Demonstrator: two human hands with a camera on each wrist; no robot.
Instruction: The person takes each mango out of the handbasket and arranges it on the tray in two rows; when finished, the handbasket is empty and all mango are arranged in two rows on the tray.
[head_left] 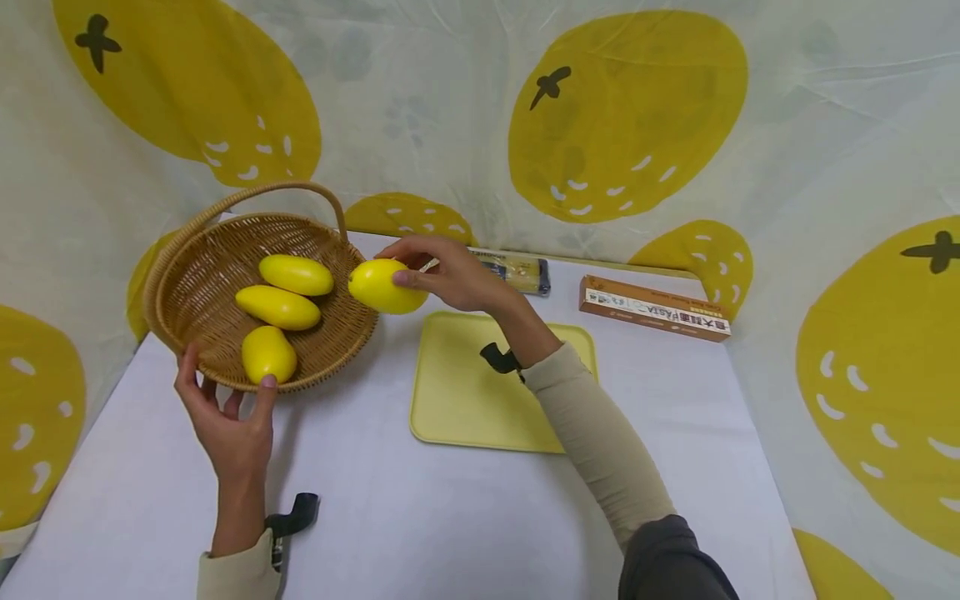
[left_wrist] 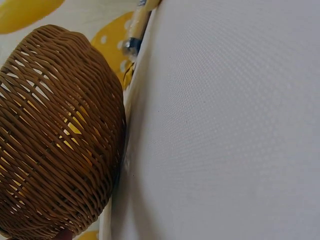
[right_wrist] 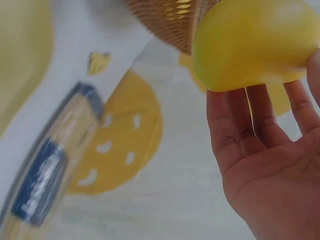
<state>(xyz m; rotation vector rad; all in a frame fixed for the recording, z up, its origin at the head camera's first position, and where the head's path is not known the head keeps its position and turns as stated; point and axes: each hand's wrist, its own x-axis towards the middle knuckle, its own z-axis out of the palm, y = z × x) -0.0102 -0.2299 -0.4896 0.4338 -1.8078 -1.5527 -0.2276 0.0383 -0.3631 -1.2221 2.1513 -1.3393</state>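
Note:
My left hand [head_left: 234, 429] grips the near rim of a woven wicker basket [head_left: 202, 250], thumb over the edge and fingers against the outside. Tilted toward me, the basket shows three smooth yellow mangoes [head_left: 279, 307] inside. Its outer weave [left_wrist: 55, 135] fills the left of the left wrist view, with yellow showing through gaps. My right hand [head_left: 450, 271] holds another yellow mango [head_left: 378, 286] between thumb and fingers, just right of the basket rim. In the right wrist view, this mango [right_wrist: 255, 42] has a greenish tint at one end, and the fingers lie beneath it.
A pale yellow tray [head_left: 472, 400] lies on the white table under my right forearm. Behind it is a spaghetti packet [head_left: 525, 272]; an orange-brown pasta box [head_left: 652, 308] sits to the right. Fruit-print curtains [head_left: 450, 125] hang along the back and sides.

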